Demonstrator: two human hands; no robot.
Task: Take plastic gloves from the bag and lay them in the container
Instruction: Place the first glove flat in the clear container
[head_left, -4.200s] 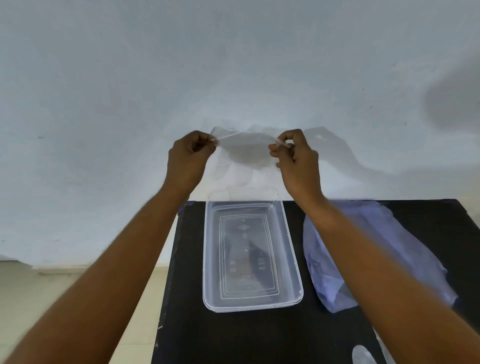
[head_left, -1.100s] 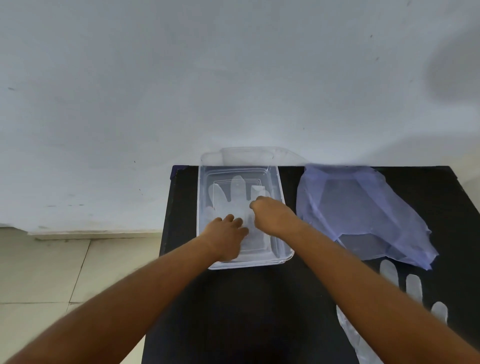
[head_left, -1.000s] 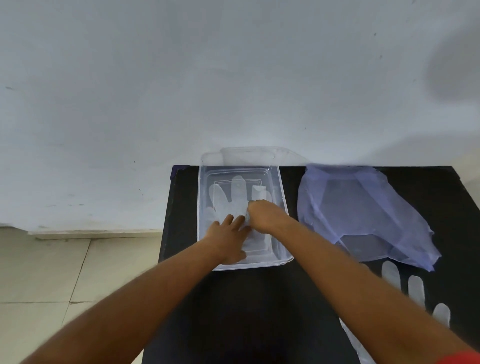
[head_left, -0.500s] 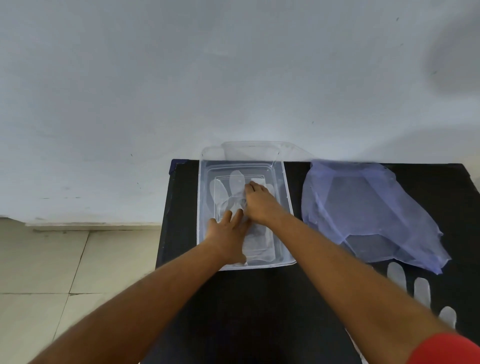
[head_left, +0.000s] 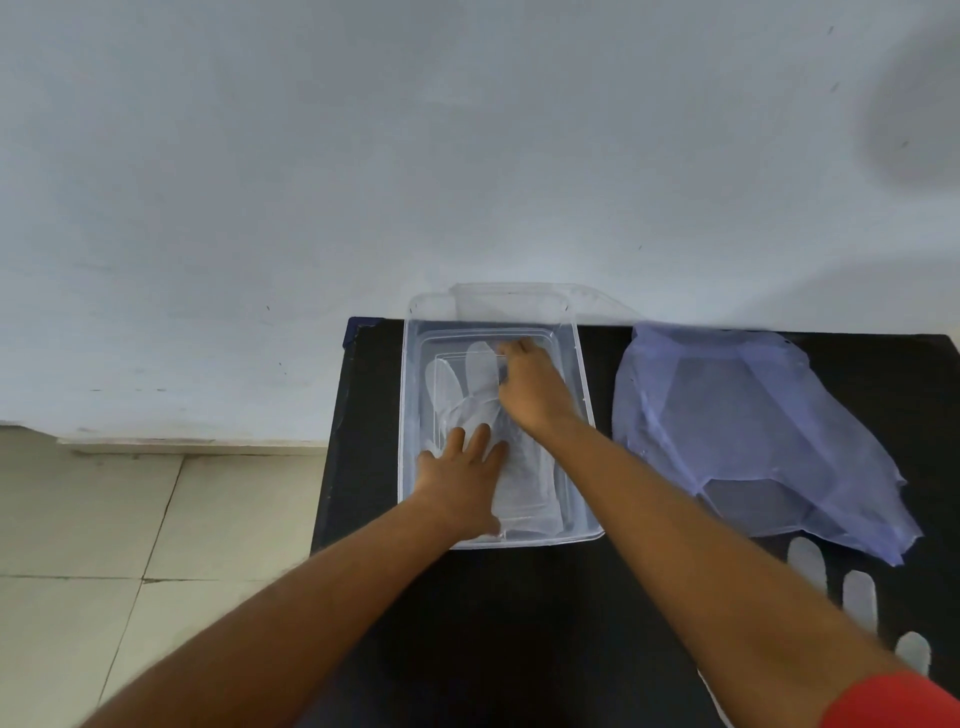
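Note:
A clear plastic container (head_left: 582, 374) stands on the black table, against the wall. A thin clear plastic glove (head_left: 470, 389) lies flat inside it, fingers pointing to the far end. My left hand (head_left: 462, 475) presses flat on the glove's cuff half, fingers spread. My right hand (head_left: 532, 389) rests palm down over the glove's finger part, its fingertips near the container's far wall. The pale purple bag (head_left: 748, 431) lies crumpled to the right of the container. A second clear glove (head_left: 857, 597) lies on the table near the bag's front edge, partly hidden by my right forearm.
The black table (head_left: 519, 623) ends at the left just beside the container, with tiled floor (head_left: 130, 545) below. The white wall (head_left: 415, 156) rises directly behind the table. A clear lid or flap (head_left: 519, 301) leans on the wall behind the container.
Earlier both hands held the glove stretched in the air; it now lies in the container. Over the last second my right hand slid along the glove toward its fingertips while my left stayed on the cuff.

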